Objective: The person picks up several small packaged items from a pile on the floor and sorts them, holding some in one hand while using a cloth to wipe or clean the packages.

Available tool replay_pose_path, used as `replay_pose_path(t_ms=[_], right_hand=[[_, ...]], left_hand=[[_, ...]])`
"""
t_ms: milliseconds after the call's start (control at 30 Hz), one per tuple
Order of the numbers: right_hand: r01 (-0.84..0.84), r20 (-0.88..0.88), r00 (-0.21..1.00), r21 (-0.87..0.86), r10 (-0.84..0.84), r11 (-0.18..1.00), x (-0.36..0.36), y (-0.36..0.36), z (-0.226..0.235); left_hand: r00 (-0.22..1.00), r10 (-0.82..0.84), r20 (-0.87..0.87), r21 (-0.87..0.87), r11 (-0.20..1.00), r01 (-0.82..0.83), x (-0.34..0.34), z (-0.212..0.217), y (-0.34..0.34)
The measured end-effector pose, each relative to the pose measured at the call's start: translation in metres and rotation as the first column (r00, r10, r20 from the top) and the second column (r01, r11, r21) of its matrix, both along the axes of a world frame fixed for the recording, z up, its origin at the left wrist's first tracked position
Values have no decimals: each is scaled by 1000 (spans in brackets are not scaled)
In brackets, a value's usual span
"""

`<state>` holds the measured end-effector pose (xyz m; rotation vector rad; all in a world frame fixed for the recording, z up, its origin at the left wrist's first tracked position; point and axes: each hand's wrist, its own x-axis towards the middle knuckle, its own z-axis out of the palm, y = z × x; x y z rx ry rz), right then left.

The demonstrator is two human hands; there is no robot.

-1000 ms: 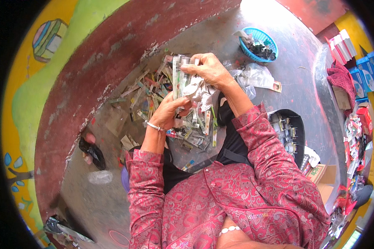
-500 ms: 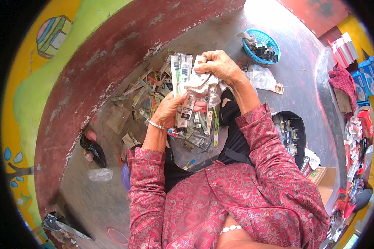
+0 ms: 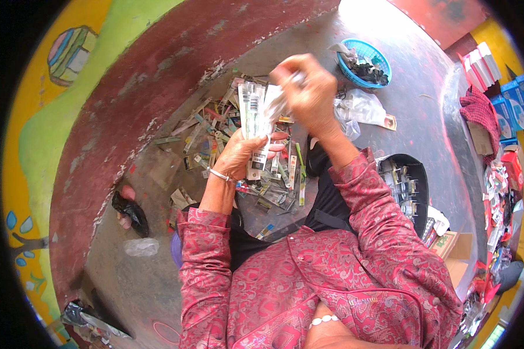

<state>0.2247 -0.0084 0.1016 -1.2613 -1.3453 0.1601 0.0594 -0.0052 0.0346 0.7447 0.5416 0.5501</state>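
The left hand (image 3: 239, 154) is closed around the lower end of a stack of long, narrow blister cards (image 3: 252, 116), white with printed backs, held upright so that their tops fan slightly above the thumb. A thin metal bangle (image 3: 218, 174) sits on that wrist. The right hand (image 3: 308, 93) is raised above and to the right of the stack, fingers curled and pinched on a crumpled piece of clear plastic wrap (image 3: 276, 106) that hangs between the hand and the cards and touches the stack's right edge. The hand is blurred, so how many fingers grip cannot be told.

Below both hands a loose heap of similar packets and strips (image 3: 227, 145) lies scattered on the grey concrete floor (image 3: 157, 279), close to the foot of the dark red wall (image 3: 128, 104). A blue plastic basket (image 3: 364, 61) with dark small items stands at the far side of the floor, well apart from the hands, and a clear plastic bag (image 3: 361, 107) lies between it and the right forearm. A black tray (image 3: 407, 186) holding small packaged items sits just beside the right elbow. A black crumpled bag (image 3: 131, 210) and a pale plastic scrap (image 3: 141, 247) lie near the wall, left of the left sleeve. Both sleeves are red patterned cloth.
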Motion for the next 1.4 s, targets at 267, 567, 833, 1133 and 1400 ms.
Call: replay_pose_path(t_ms=[267,567,833,1133,1400], right_hand=[[-84,679,734,115,-16,990,-13,29,-42],[270,201,931,184,-306,945,20,26,-19],[-468,359,770,-246,528,849,-17,-6,-38],[-264,472,828,-150,304,953,-12,7,-45],[-545,-914,288,88,285,834,58,45,-39]], left_hand=[[976,-181,-122,100,976,194,-9,0,-7],[999,-9,-51,-51,999,6,-13,0,-4],[999,27,-32,47,999,-25,-16,-6,5],[998,67,-15,11,998,-67,-10,3,-3],[983,172,59,-134,977,-163,-17,-19,7]])
